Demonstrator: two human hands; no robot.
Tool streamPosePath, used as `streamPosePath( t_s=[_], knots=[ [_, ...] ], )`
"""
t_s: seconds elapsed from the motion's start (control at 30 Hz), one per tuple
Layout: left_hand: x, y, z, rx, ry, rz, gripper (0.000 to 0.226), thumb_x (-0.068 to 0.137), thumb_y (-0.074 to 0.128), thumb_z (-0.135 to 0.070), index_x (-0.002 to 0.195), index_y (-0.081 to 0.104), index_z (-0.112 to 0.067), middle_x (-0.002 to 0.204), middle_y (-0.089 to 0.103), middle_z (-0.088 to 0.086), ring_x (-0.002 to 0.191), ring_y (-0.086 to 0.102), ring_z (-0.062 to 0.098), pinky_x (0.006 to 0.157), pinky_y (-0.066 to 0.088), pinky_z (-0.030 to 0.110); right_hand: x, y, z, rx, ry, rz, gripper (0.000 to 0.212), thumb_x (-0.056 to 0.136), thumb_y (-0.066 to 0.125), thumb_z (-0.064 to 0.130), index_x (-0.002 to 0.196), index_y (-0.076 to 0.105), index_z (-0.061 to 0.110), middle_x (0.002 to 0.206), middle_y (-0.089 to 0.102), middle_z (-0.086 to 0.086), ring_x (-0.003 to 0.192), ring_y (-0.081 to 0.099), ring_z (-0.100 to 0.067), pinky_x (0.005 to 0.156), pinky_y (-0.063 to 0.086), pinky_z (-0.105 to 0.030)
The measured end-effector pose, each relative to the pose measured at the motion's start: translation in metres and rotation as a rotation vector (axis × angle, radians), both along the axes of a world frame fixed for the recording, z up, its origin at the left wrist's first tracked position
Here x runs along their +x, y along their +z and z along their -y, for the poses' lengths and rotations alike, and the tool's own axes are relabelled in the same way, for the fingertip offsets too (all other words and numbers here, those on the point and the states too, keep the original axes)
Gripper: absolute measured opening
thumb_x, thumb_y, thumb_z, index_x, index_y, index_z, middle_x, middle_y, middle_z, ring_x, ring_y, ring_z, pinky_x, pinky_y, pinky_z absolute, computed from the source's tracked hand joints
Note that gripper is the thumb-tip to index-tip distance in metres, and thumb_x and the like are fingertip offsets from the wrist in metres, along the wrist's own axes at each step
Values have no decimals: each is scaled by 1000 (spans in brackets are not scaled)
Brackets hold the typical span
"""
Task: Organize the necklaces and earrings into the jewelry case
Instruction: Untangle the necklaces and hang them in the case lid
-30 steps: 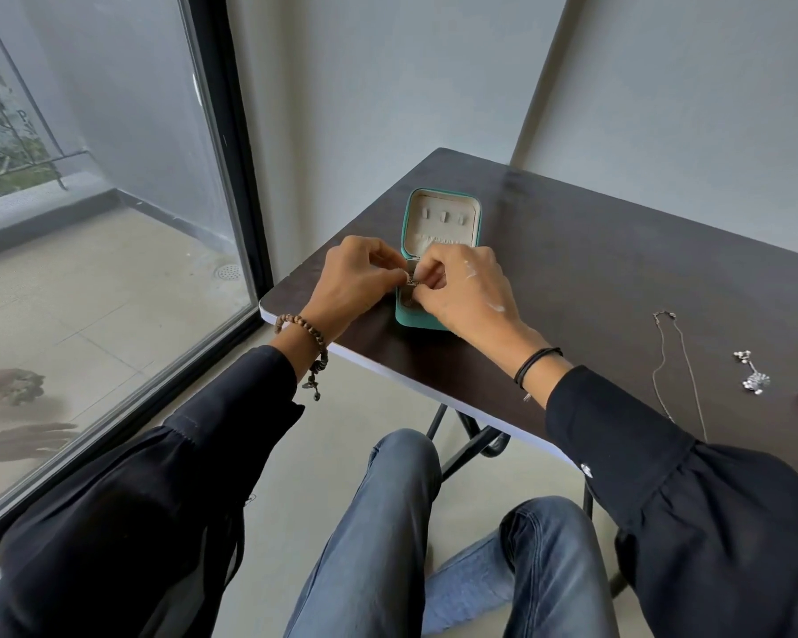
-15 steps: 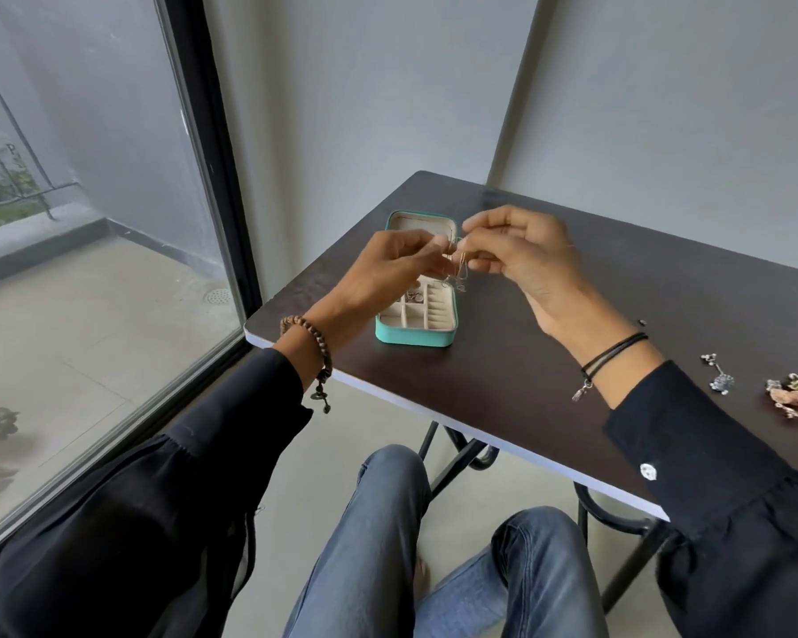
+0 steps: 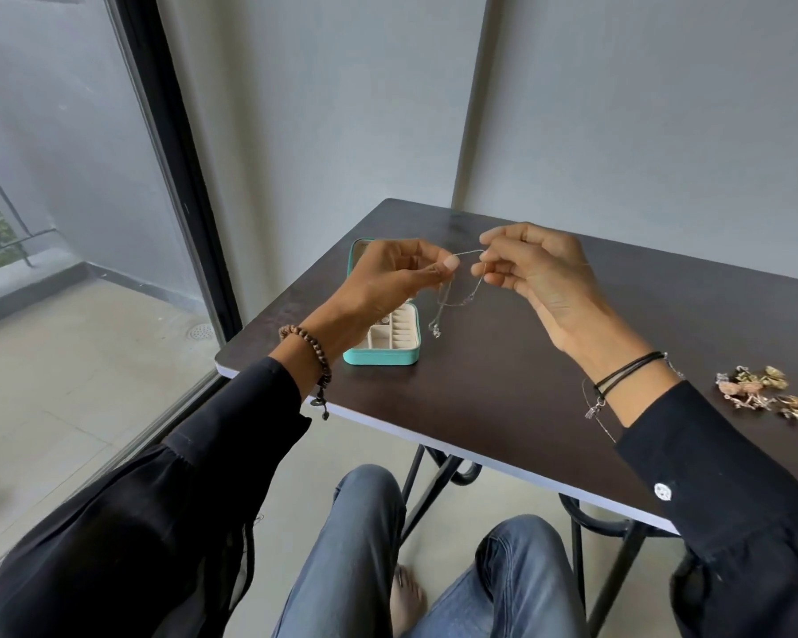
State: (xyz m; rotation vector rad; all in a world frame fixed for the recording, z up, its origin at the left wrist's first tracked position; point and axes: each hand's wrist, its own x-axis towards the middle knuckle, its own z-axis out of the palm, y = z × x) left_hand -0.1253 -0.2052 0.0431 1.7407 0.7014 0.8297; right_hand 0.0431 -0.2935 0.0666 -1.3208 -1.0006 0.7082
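Observation:
A thin silver necklace (image 3: 457, 302) hangs in the air between my hands, above the table. My left hand (image 3: 390, 278) pinches one part of the chain and my right hand (image 3: 533, 271) pinches another, with a short taut length between them and loops dangling below. The teal jewelry case (image 3: 383, 356) lies open on the table under my left hand, its cream compartments partly hidden by that hand and wrist. A heap of gold and pink earrings (image 3: 768, 393) lies at the right. Another thin chain (image 3: 597, 419) lies beneath my right wrist.
The dark table (image 3: 503, 398) stands in a corner, with grey walls behind it and a tall glass window (image 3: 65, 269) to the left. Its white front edge runs above my knees. Folding black legs show underneath.
My hands lifted off the case with the necklace and moved apart, stretching the chain between them. The case's compartments came into sight. The view swung left.

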Motion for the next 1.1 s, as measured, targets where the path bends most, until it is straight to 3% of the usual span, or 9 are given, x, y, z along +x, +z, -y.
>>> streamPosePath(
  t_s=[0.17,0.37,0.67,0.93,1.1],
  knots=[
    [13,12,9,23,7,10,28,93,70,-35,102,75,-9,97,76,5,86,67,8,78,46,25,13,5,9,5,-24,-3,8,91,66,7,97,71,5,71,68,2,66,61,-14,68,49,-23],
    [27,27,22,-10,-17,70,21,95,68,-30,100,72,-10,87,72,0,85,67,11,82,49,27,30,3,20,-33,-31,73,15,82,71,3,96,74,9,72,69,5,66,55,-9,68,44,-22],
    [36,37,27,-71,51,176,33,95,68,-30,108,71,1,82,69,-1,73,68,13,79,51,29,51,-3,40,-114,-35,156,13,82,82,25,89,78,14,79,73,1,69,60,-10,72,45,-26],
    [31,39,33,-74,-26,68,17,90,74,-25,101,73,-13,85,67,0,73,66,13,84,50,31,48,14,51,-32,-34,109,18,82,83,27,93,78,13,77,70,1,67,59,-12,73,46,-28],
    [34,42,40,-66,-83,60,32,86,78,-24,112,72,-7,90,72,0,77,66,15,96,54,39,43,25,60,-8,-7,90,18,83,82,26,94,78,12,73,68,2,61,54,-13,66,45,-26]
  ],
)
